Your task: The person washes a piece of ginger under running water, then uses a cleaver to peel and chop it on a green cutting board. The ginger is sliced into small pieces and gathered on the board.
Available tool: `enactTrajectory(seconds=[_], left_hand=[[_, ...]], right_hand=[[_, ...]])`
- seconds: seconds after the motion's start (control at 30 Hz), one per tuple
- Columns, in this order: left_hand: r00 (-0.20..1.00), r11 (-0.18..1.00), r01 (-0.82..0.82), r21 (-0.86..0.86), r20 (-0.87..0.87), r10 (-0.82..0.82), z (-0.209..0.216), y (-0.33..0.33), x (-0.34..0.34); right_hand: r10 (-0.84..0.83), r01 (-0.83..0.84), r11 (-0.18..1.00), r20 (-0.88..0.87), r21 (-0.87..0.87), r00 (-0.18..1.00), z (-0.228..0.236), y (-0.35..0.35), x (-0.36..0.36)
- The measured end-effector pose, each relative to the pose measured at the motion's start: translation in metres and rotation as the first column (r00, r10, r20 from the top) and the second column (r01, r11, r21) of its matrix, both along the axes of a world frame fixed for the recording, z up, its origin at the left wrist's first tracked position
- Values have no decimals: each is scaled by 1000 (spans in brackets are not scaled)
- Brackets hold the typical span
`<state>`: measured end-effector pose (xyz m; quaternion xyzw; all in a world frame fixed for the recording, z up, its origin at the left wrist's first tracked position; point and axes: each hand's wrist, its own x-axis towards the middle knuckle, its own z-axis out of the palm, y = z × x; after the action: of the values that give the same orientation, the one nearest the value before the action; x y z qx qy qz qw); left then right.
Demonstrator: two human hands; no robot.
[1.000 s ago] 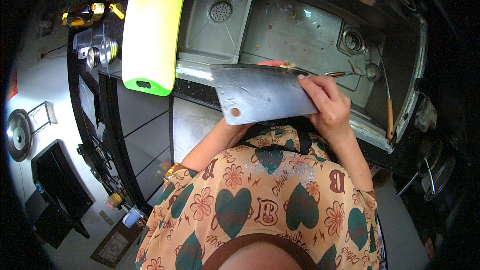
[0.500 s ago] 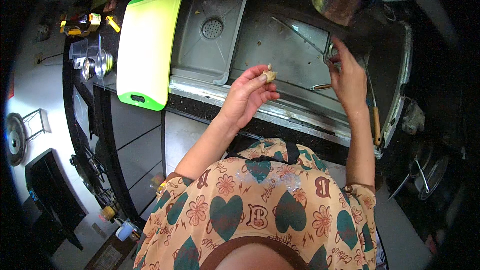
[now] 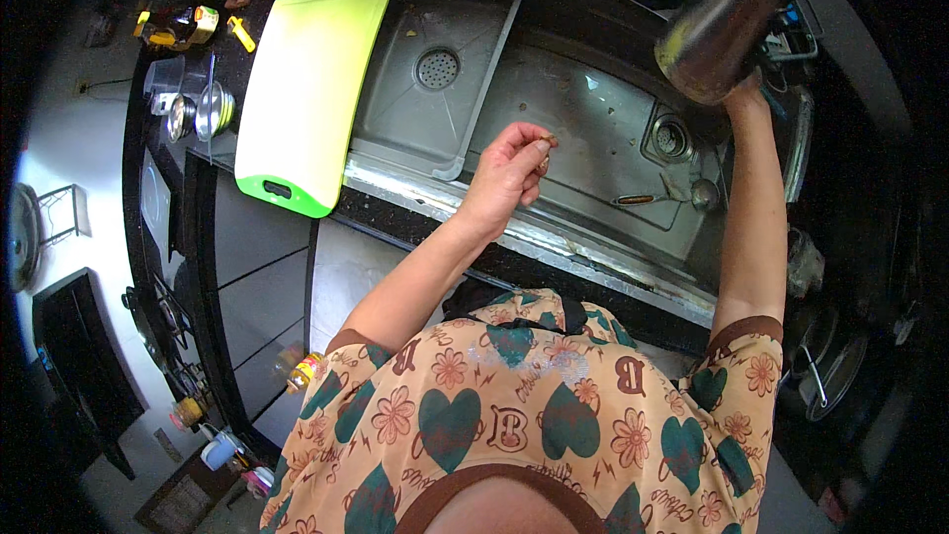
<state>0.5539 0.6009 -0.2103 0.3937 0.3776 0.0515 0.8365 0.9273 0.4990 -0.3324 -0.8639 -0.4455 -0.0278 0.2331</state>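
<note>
A small brownish piece (image 3: 551, 140), mostly hidden, is pinched in the left hand (image 3: 507, 176).

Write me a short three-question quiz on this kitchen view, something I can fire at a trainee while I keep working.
1. True or false: the dark cylindrical object is to the right of the cutting board.
2. In which basin does the brown-handled utensil lie?
3. Fill in the blank: a small item is pinched in the person's ____ hand.

Key:
1. True.
2. The right basin.
3. Left hand.
</note>
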Motion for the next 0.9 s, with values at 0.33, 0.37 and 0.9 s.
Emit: enactTrajectory(seconds=[0.33,0.37,0.9], left_hand=[[994,990,82,113,-82,-73,-19,-4,63],[997,989,59,139,-55,-52,-23,-6,67],[957,442,226,868,-113,-266,-44,-22,73]], right_hand=[[-66,92,934,85,-344,994,43,-17,-125],[-21,35,873,34,-487,999,71,-10,-146],[435,-377,867,126,-325,891,25,-44,-220]])
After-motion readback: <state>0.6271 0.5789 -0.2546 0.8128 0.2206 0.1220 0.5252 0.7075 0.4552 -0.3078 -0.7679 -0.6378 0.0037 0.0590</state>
